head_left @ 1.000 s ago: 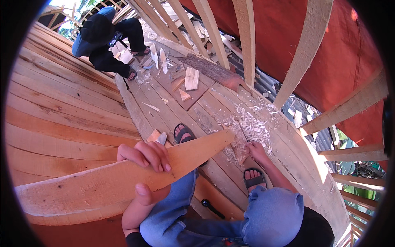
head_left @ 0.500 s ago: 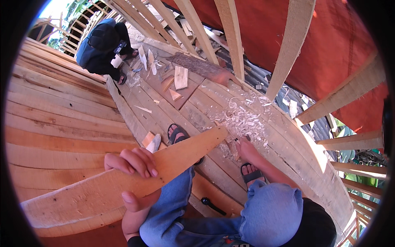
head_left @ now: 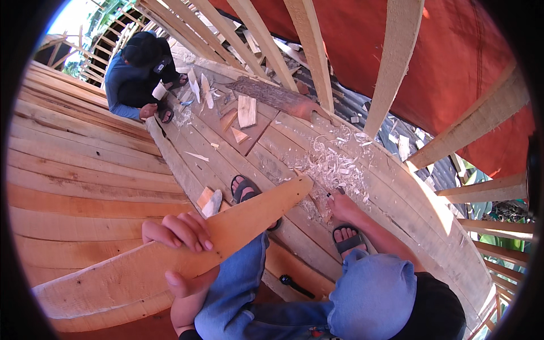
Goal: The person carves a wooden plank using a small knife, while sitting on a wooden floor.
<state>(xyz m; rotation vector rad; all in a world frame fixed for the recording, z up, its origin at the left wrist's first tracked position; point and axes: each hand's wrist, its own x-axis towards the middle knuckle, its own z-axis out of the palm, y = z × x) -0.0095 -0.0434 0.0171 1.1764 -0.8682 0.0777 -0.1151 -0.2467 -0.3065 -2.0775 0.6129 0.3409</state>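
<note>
A long, curved wooden plank (head_left: 243, 218), tapering to a rounded end with small dark holes, slants across my lap. My left hand (head_left: 184, 241) is closed around its lower-left half, fingers over the upper edge and thumb on the lower. Beside the plank's narrow end, my right hand (head_left: 341, 205) is low by my sandalled foot, its fingers curled. Something small and dark shows at those fingers, but what it is stays hidden. A heap of wood shavings (head_left: 340, 167) lies just beyond that hand.
Offcuts (head_left: 247, 111) and a bark-edged slab (head_left: 277, 97) lie on the plank floor (head_left: 226, 147). Upright ribs (head_left: 391, 68) line the right; a planked wall (head_left: 85, 170) rises left. A co-worker (head_left: 141, 73) crouches far left. A black object (head_left: 296, 286) lies between my legs.
The co-worker's arm has come down so that a hand rests at the beam end. My left hand and the plank have barely shifted; my right hand stays near the shavings.
</note>
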